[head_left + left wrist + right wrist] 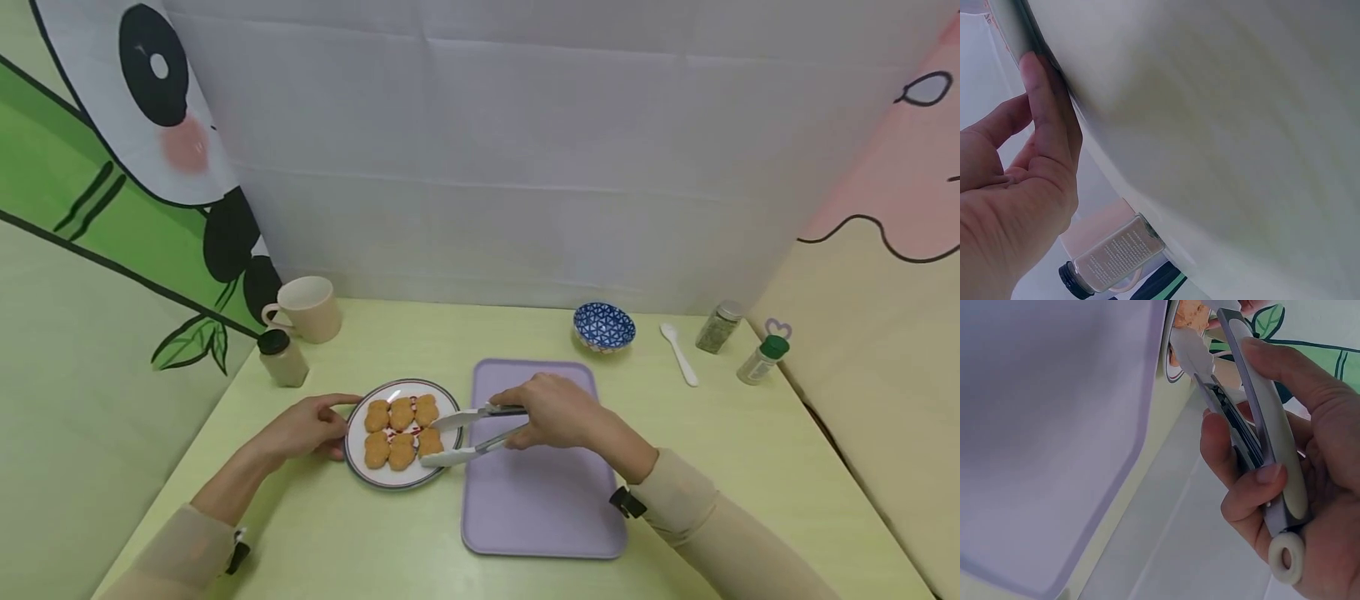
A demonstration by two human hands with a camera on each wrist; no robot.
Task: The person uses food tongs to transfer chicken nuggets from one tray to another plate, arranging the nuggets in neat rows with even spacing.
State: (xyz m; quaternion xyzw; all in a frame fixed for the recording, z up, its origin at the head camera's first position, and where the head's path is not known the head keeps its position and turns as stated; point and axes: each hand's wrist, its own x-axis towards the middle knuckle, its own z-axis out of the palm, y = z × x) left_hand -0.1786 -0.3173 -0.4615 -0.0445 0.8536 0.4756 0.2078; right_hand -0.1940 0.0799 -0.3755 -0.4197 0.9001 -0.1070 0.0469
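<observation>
Several golden-brown, rounded nuggets (pixel 401 451) lie in two rows on a white plate (pixel 360 468) with a dark rim. My left hand (pixel 303 431) rests at the plate's left edge, its fingers fairly straight against the rim, as the left wrist view also shows. Metal tongs (pixel 487 446) with pale tips are gripped in my right hand (pixel 558 412), thumb on one handle and fingers round the other. The tongs' arms stand apart, reaching over the plate's right side, with the lower right nugget (pixel 430 442) between their tips. A ring hangs at the handle end (pixel 1286 557).
A purple tray (pixel 543 508) lies under my right hand, beside the plate. Behind left stand a pink mug (pixel 318 312) and a black-capped jar (pixel 283 362). A blue patterned bowl (pixel 603 325), white spoon (pixel 678 354) and two seasoning jars (pixel 717 327) sit at the back right.
</observation>
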